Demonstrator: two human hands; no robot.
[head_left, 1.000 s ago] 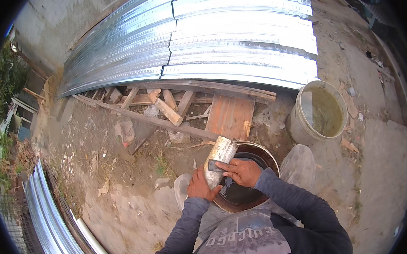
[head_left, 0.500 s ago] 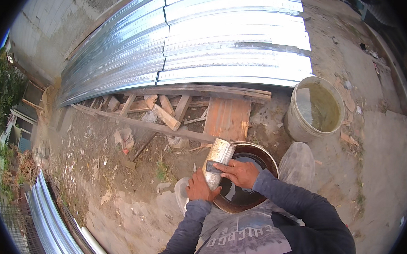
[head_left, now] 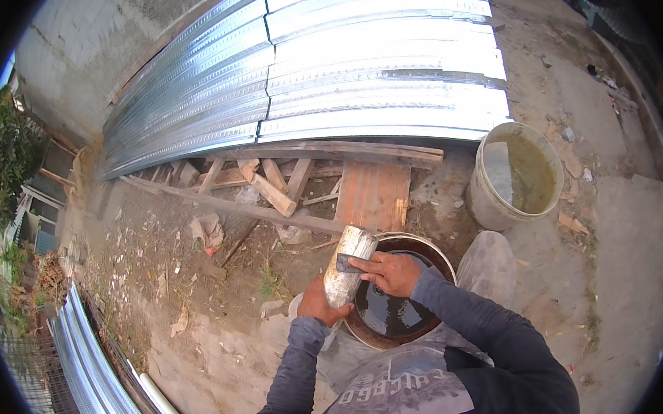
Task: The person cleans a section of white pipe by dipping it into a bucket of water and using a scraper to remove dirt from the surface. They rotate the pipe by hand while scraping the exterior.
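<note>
cylinder (head_left: 357, 243): left of basin (head_left: 433, 253) | bucket (head_left: 490, 194): right of lumber (head_left: 376, 191) | sheets (head_left: 316, 92): behind lumber

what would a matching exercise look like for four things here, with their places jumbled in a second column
Things:
1. whitish stained cylinder
2. small dark rectangular block
3. pale round open-topped bucket
4. shiny ribbed metal sheets

Places:
A. upright, to the right of the long brown wooden beam
B. under the fingers of the right hand, against the cylinder
C. lying just beyond the beam
D. gripped near its lower end by the left hand

Pairs: 1-D, 2-B, 3-A, 4-C
</note>
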